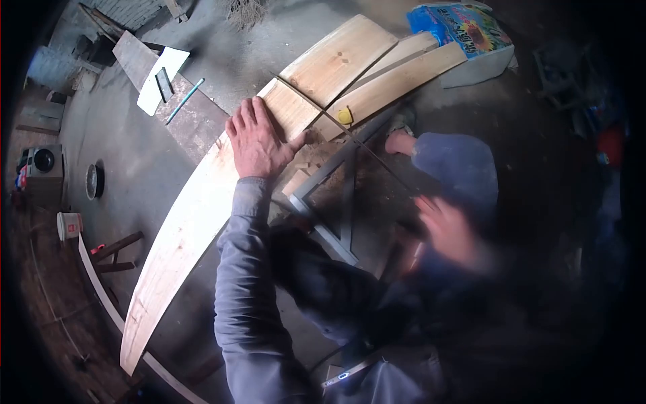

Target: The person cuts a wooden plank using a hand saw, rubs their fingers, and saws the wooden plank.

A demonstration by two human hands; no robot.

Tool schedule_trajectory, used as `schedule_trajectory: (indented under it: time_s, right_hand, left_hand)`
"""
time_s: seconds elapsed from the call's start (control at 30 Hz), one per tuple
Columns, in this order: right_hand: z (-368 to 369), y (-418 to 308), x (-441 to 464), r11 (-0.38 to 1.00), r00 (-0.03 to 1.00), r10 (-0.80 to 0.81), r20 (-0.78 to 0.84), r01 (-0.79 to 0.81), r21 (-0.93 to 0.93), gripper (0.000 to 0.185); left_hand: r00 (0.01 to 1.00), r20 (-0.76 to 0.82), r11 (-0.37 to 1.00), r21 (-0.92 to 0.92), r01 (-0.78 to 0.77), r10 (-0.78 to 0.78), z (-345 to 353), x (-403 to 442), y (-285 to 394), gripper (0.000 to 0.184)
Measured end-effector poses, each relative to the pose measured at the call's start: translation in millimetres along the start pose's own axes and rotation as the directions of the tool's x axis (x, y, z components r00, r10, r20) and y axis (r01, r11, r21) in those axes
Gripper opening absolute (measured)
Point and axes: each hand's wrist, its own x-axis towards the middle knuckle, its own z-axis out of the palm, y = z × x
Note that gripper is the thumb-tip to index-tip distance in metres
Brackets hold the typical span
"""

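Observation:
A long pale wooden board (pixel 182 229) runs from the lower left to the upper middle. My left hand (pixel 261 141) lies on it, palm down with fingers spread, holding nothing. A thin dark saw blade (pixel 377 156) crosses the wood just beyond this hand and slants down to my right hand (pixel 447 229). That hand is blurred but closed at the blade's near end; the grip itself is unclear. Beyond the blade are a wide plank (pixel 340 57) and a narrower one (pixel 404 79). A small yellow object (pixel 345 116) sits on the narrower plank.
A blue printed bag (pixel 464 30) is at the upper right. Below the boards stands a grey angled frame (pixel 326 236). A teal stick (pixel 185 101) and a white sheet (pixel 161 77) lie on a brown panel (pixel 195 128). A white bucket (pixel 69 226) stands left.

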Motion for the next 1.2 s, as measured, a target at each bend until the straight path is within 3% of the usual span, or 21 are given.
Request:
schedule_trajectory:
  time_s: [0.03,0.07,0.13,0.17,0.2,0.23,0.3,0.4,0.43,0.57,0.63,0.7,0.77,0.87,0.9,1.0,1.1,1.2]
  right_hand:
    - [15.8,7.5,23.1,0.996,0.998,-0.040,-0.043,0.044,0.084,0.020]
    - [32.9,15.8,66.3,0.973,0.967,-0.231,-0.109,0.232,-0.006,0.018]
    - [63.7,14.3,162.9,0.978,0.966,-0.172,-0.190,0.190,0.080,0.021]
    - [66.8,-10.2,191.1,0.996,0.976,-0.094,-0.197,0.093,-0.014,0.024]
    - [77.1,-9.0,201.8,0.982,0.940,-0.179,-0.290,0.154,-0.107,0.024]
    - [74.2,-11.2,200.0,0.986,0.948,-0.163,-0.272,0.151,-0.065,0.024]
    - [64.8,-8.7,187.7,0.990,0.969,-0.138,-0.207,0.140,-0.003,0.024]
    - [42.5,7.5,93.0,0.978,0.950,-0.204,-0.235,0.208,-0.008,0.019]
    - [30.4,10.6,53.1,0.987,0.970,-0.154,-0.188,0.161,0.019,0.016]
    - [-14.2,-5.8,-47.5,0.984,0.996,-0.033,-0.083,0.018,-0.176,0.016]
    - [-17.2,-8.4,-45.6,0.987,0.996,-0.036,-0.078,0.023,-0.156,0.017]
    - [2.4,3.8,-5.4,0.999,0.992,-0.039,-0.121,0.043,0.026,0.017]
    - [31.8,9.3,76.7,0.956,0.938,-0.293,-0.186,0.292,-0.038,0.020]
    - [76.1,0.3,199.9,0.985,0.955,-0.175,-0.239,0.172,-0.031,0.026]
    - [76.5,-12.1,210.4,0.986,0.955,-0.151,-0.255,0.127,-0.110,0.027]
    - [71.4,-8.5,198.5,0.992,0.967,-0.118,-0.227,0.124,0.014,0.028]
    - [53.8,9.8,112.5,0.981,0.958,-0.173,-0.230,0.188,0.044,0.020]
    - [1.4,-0.6,5.0,0.990,0.988,-0.128,-0.082,0.123,-0.067,0.016]
  left_hand:
    - [1.000,0.024,1.000,-0.016,0.008,-0.008,-1.9,-1.4,-0.9,0.109]
    - [0.999,0.042,0.999,-0.033,0.012,-0.010,-4.6,-0.6,1.3,0.110]
    - [0.996,0.088,0.998,-0.059,0.033,-0.028,-12.9,3.1,6.7,0.112]
    - [0.998,0.063,0.999,-0.040,0.021,-0.018,-10.9,0.7,5.5,0.112]
    - [0.999,0.034,1.000,-0.019,0.007,-0.007,-3.8,-2.1,1.8,0.112]
    - [1.000,0.005,1.000,-0.005,-0.008,0.008,-4.7,0.3,1.9,0.113]
    - [1.000,0.024,1.000,-0.005,0.005,-0.005,-6.3,-0.8,2.5,0.112]
    - [1.000,0.026,1.000,0.003,0.005,-0.005,-3.4,0.6,2.1,0.112]
    - [1.000,0.016,1.000,0.003,0.003,-0.003,-2.5,1.6,1.6,0.113]
    - [0.999,0.034,1.000,-0.020,0.007,-0.006,-4.5,0.9,2.4,0.112]
    - [1.000,0.016,1.000,-0.030,0.003,-0.002,-3.3,1.7,1.9,0.110]
    - [1.000,0.009,1.000,0.004,-0.002,0.002,-1.9,0.7,0.1,0.109]
    - [1.000,0.014,1.000,-0.009,-0.003,0.003,-4.8,2.6,2.6,0.110]
    - [1.000,0.001,1.000,0.009,-0.009,0.009,-3.4,0.3,2.0,0.111]
    - [1.000,0.008,1.000,0.004,-0.006,0.006,-4.9,0.1,2.1,0.112]
    - [1.000,0.005,1.000,-0.004,-0.004,0.004,-7.7,1.0,3.4,0.112]
    - [1.000,0.010,1.000,0.000,-0.005,0.005,-4.1,-0.6,2.9,0.111]
    - [0.998,0.048,0.999,-0.041,0.034,-0.032,-11.0,0.7,7.1,0.109]
